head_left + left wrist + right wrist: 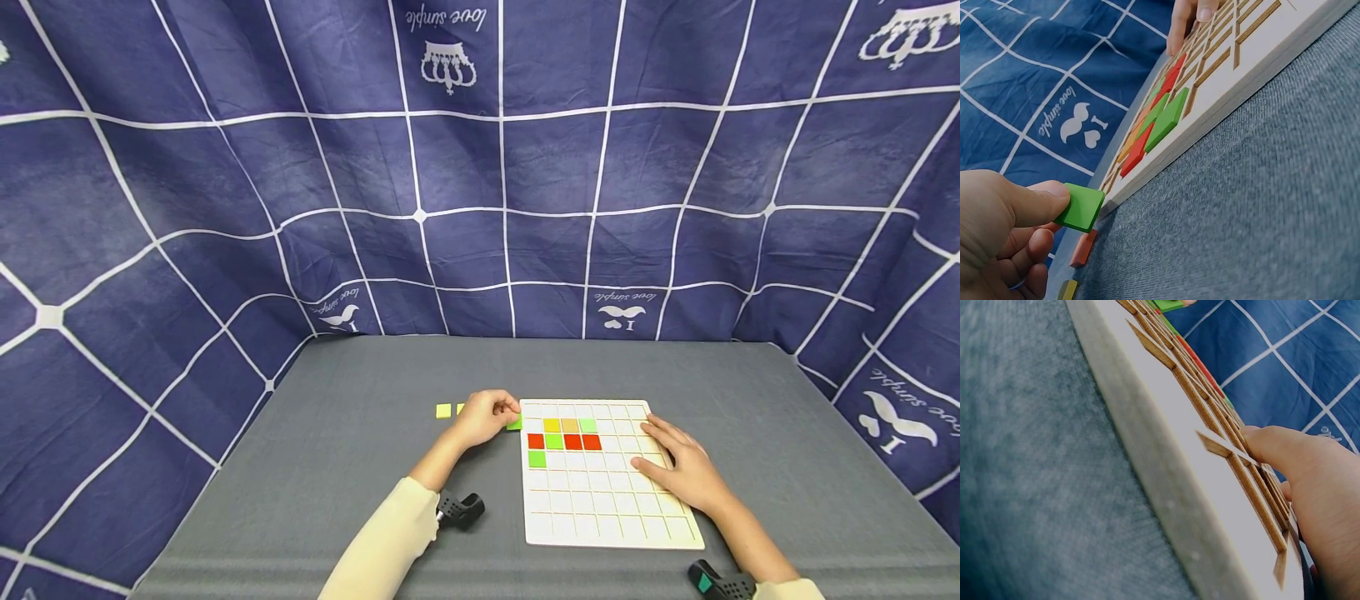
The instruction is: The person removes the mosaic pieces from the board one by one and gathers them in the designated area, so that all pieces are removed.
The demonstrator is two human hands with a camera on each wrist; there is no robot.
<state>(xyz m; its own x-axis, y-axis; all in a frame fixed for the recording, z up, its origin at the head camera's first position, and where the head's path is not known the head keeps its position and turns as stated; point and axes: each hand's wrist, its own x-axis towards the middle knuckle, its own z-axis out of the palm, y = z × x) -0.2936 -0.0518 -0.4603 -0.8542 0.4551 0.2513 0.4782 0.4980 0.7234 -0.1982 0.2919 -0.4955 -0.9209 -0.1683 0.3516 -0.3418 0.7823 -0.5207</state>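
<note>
Between the thumb and fingers of my left hand [480,419] is a green square tile [1082,206], held just off the left edge of a white grid board [600,508]. Several tiles sit in the board's upper left cells: a yellow one [552,426], an orange one [570,426] and a pale green one [588,426] in one row, red and green ones in the row below, and a green tile [537,459] beneath those. My right hand [686,475] rests on the board's right side, fingers spread and thumb over the cells.
A yellow tile [443,411] lies on the grey tabletop [360,400] left of my left hand. In the left wrist view, a reddish tile [1083,249] and another yellow one lie below the held tile. A blue curtain with white lines [555,167] stands behind the table.
</note>
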